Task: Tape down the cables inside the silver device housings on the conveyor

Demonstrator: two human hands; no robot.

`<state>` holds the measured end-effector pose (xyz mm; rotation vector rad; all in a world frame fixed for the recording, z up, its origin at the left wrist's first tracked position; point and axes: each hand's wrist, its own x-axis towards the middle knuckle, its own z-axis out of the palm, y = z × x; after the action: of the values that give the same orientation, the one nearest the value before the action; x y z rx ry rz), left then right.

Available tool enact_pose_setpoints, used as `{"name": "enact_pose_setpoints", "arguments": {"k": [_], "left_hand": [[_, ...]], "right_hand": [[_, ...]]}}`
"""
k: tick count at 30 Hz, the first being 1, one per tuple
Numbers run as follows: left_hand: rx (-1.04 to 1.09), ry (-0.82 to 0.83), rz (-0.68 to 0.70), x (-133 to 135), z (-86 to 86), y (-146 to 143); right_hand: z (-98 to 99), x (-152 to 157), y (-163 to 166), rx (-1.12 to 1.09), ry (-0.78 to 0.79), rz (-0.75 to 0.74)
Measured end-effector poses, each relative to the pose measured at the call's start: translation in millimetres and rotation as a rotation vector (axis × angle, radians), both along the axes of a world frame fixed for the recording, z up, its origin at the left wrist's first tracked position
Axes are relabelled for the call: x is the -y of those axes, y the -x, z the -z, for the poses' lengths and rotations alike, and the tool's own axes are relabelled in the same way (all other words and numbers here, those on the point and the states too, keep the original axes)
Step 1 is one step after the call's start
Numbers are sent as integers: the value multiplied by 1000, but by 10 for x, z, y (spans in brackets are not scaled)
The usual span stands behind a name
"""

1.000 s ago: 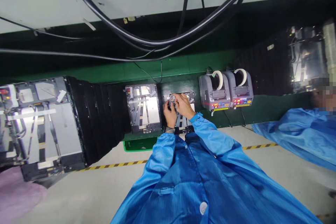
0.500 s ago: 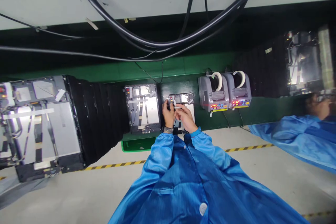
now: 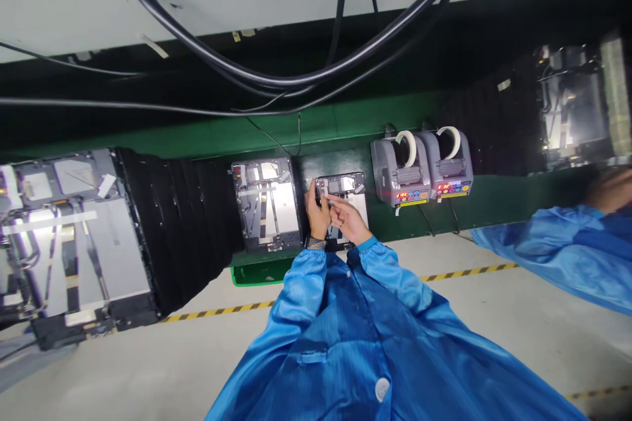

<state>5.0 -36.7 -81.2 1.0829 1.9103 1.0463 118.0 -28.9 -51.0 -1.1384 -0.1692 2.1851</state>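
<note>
An opened tablet-like device (image 3: 356,202), its inner parts and pale metal panels showing, lies on the green bench in front of me. My left hand (image 3: 317,216) rests along its left edge, fingers stretched upward and thumb apart, near the top left corner. From the right, my right hand (image 3: 348,220) reaches over the device, its index finger extended to the area by my left thumb and its other fingers curled. No object shows in either hand. Both hands hide part of the device's left side and middle.
Left of my hands, a similar device (image 3: 281,210) tops a row of black-edged units, with another large one (image 3: 116,243) farther left. Two tape dispensers (image 3: 401,174) (image 3: 448,164) stand to the right. Black cables (image 3: 276,81) hang across above. A co-worker's blue sleeve (image 3: 557,237) is at far right.
My right index finger has straightened onto the device near my left thumb. A small white strip seen at my right fingertips before is no longer visible there. The view has shifted slightly.
</note>
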Motion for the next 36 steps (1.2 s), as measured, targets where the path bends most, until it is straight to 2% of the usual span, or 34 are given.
{"name": "enact_pose_setpoints", "arguments": {"k": [9, 15, 27, 36], "left_hand": [[-35, -71, -23, -2, -8, -37], [-56, -45, -29, -3, -9, -63], [-71, -73, -3, 16, 6, -43], [-77, -42, -4, 3, 22, -44]], "right_hand": [[94, -13, -12, -16, -43, 10], [81, -37, -15, 13, -7, 3], [2, -20, 3, 36, -57, -3], [74, -43, -7, 24, -20, -9]]}}
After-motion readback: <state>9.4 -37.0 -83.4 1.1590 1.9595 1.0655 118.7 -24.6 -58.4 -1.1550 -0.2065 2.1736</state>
